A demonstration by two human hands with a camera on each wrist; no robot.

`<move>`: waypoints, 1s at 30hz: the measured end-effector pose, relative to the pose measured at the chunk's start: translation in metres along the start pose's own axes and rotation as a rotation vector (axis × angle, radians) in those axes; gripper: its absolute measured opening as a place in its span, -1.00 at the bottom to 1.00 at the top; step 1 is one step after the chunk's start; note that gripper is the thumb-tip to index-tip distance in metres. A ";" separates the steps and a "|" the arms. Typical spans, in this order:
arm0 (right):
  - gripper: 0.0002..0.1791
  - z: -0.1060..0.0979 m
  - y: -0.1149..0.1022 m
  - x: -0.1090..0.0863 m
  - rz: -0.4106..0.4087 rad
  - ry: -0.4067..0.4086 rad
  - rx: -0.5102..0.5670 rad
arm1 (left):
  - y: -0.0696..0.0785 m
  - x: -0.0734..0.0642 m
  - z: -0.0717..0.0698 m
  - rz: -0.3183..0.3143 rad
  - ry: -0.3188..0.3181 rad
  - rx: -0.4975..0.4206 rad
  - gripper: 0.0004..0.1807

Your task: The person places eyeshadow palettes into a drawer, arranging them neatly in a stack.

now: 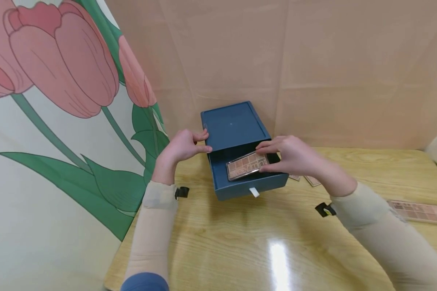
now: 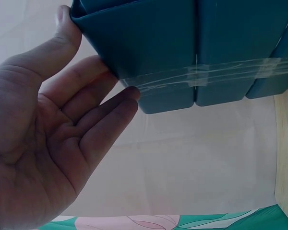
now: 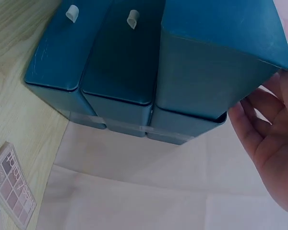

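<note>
A dark blue drawer unit of three stacked drawers stands on the table, its top drawer pulled out. My left hand holds the unit's upper left edge, thumb at the front corner. In the left wrist view, the fingers of the left hand lie against the unit's side. An eyeshadow palette with a clear lettered lid lies tilted inside the open drawer. My right hand pinches its right end between thumb and fingers. In the right wrist view, the drawer wall hides the palette and the fingertips of the right hand.
More palettes lie right of the unit, one close by and a larger one near the right arm. White pull tabs stick out from the drawer fronts. A beige cloth hangs behind the table, a tulip-print one at left.
</note>
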State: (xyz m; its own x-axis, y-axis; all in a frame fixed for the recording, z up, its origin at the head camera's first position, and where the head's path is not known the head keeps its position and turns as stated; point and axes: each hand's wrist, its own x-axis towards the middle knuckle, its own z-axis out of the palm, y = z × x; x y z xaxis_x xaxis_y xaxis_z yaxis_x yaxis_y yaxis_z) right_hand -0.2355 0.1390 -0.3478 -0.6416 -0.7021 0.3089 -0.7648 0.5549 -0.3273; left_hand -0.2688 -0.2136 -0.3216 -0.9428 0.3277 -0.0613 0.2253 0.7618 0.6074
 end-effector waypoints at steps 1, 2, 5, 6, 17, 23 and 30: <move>-0.51 0.000 0.000 0.000 -0.002 -0.003 0.002 | 0.000 0.000 0.000 0.001 0.000 0.000 -0.33; -0.51 0.000 0.001 0.000 -0.004 -0.005 0.004 | 0.000 0.000 0.000 0.001 0.001 -0.002 -0.33; -0.50 0.001 0.002 0.000 -0.001 -0.013 0.004 | 0.001 -0.001 0.000 0.001 0.002 -0.005 -0.34; -0.49 0.002 0.003 0.000 -0.001 -0.016 0.004 | 0.001 -0.001 0.000 0.001 0.002 -0.006 -0.34; -0.44 0.008 0.010 -0.001 -0.002 -0.034 -0.026 | 0.002 0.000 0.000 0.012 0.006 0.001 -0.34; -0.45 0.008 0.009 -0.001 -0.014 -0.027 -0.027 | 0.002 -0.001 0.000 0.008 0.005 -0.001 -0.34; -0.45 0.009 0.009 -0.001 -0.026 -0.023 -0.024 | 0.001 -0.001 0.001 0.004 0.005 -0.004 -0.34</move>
State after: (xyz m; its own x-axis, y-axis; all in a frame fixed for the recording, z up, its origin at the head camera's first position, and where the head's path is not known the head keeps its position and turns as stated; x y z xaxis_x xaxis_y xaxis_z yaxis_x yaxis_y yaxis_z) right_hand -0.2410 0.1402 -0.3593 -0.6198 -0.7266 0.2965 -0.7829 0.5465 -0.2973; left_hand -0.2674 -0.2129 -0.3213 -0.9431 0.3280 -0.0546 0.2282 0.7580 0.6110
